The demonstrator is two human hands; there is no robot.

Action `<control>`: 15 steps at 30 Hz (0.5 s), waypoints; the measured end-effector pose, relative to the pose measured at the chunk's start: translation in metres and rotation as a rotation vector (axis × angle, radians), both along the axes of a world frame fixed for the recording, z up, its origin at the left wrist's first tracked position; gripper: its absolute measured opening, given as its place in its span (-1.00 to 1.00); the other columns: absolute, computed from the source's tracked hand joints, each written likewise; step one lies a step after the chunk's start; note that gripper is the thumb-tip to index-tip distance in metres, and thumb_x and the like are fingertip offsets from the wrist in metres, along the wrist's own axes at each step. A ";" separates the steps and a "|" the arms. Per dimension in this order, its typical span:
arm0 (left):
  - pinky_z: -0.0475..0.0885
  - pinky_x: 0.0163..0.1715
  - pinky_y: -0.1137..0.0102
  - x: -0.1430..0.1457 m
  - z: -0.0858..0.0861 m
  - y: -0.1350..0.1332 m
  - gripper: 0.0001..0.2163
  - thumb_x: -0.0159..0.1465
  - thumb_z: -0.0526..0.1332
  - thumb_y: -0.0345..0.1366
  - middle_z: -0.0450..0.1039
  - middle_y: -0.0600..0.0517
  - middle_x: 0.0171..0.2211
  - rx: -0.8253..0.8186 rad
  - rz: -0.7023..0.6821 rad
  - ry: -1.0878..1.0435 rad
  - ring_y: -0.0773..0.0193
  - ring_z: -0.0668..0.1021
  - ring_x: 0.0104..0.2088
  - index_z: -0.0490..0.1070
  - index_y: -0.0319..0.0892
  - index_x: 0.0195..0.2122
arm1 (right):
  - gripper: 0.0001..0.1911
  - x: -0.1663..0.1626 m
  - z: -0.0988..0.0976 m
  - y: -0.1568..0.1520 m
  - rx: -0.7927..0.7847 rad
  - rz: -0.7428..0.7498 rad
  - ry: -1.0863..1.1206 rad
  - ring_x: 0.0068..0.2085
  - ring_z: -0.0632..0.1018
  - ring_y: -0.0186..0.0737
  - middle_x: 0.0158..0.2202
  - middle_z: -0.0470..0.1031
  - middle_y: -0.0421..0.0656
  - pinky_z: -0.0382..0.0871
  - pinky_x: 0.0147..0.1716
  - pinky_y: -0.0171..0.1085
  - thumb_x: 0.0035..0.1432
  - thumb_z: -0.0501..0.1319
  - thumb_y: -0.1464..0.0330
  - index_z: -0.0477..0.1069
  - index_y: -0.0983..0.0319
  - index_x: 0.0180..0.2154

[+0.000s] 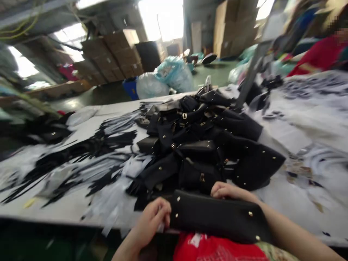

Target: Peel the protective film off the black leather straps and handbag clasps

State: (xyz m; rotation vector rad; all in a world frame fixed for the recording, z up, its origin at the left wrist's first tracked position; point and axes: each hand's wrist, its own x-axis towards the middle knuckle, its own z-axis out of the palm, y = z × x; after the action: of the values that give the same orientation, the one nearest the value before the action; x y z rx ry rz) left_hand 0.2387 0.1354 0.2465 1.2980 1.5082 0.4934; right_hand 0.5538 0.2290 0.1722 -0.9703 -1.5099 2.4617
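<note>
A black bag [214,215] with small gold studs near its ends lies across the table's front edge, close against my body. At its left end is my left hand [157,214], fingers curled closed at the bag's edge. My right hand [224,190] is closed over the far long edge, its forearm passing along the bag's right end. What the fingertips grip is partly hidden. Just beyond, a heap of black bags [198,152] with gold clasps and studs covers the middle of the table.
Black and grey straps [108,159] lie in bundles at left, beside crumpled clear plastic [116,203]. A grey metal post [251,72] rises behind the heap. White material [293,123] spreads at right. Cardboard boxes [111,54] and plastic sacks [174,74] stand behind; a person in red [318,56] is at far right.
</note>
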 end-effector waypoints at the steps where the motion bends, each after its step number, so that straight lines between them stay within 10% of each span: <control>1: 0.48 -0.37 0.36 -0.001 -0.002 0.000 -0.61 0.27 0.10 0.10 0.43 0.07 -0.54 0.035 0.070 -0.110 0.30 0.50 -0.50 0.35 -0.15 -0.38 | -0.63 0.002 -0.003 -0.001 0.009 -0.032 -0.012 -0.60 0.10 -0.45 -0.67 0.12 -0.33 -0.01 -0.59 -0.38 -0.08 0.29 0.08 0.32 0.22 -0.63; 5: 0.47 -0.41 0.42 0.002 -0.016 0.021 -0.75 0.21 0.26 -0.11 0.41 0.11 -0.53 0.105 0.235 -0.214 0.35 0.50 -0.50 0.35 -0.20 -0.29 | -0.61 0.006 -0.020 0.003 0.040 -0.028 -0.052 -0.59 0.12 -0.42 -0.66 0.12 -0.32 0.03 -0.58 -0.36 -0.04 0.30 0.07 0.32 0.22 -0.61; 15: 0.42 -0.33 0.40 0.020 -0.007 0.019 -0.88 0.13 0.35 -0.27 0.50 0.03 -0.36 0.318 -0.049 0.323 0.31 0.51 -0.40 0.56 -0.17 -0.33 | -0.54 0.007 -0.020 0.005 0.063 0.012 -0.046 -0.60 0.08 -0.43 -0.68 0.10 -0.33 -0.01 -0.60 -0.33 -0.05 0.30 0.03 0.25 0.22 -0.66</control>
State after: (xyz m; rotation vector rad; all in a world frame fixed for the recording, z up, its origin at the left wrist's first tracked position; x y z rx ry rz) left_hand 0.2584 0.1543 0.2390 1.7236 1.7053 0.5256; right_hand 0.5608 0.2340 0.1525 -1.0158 -1.6018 2.4001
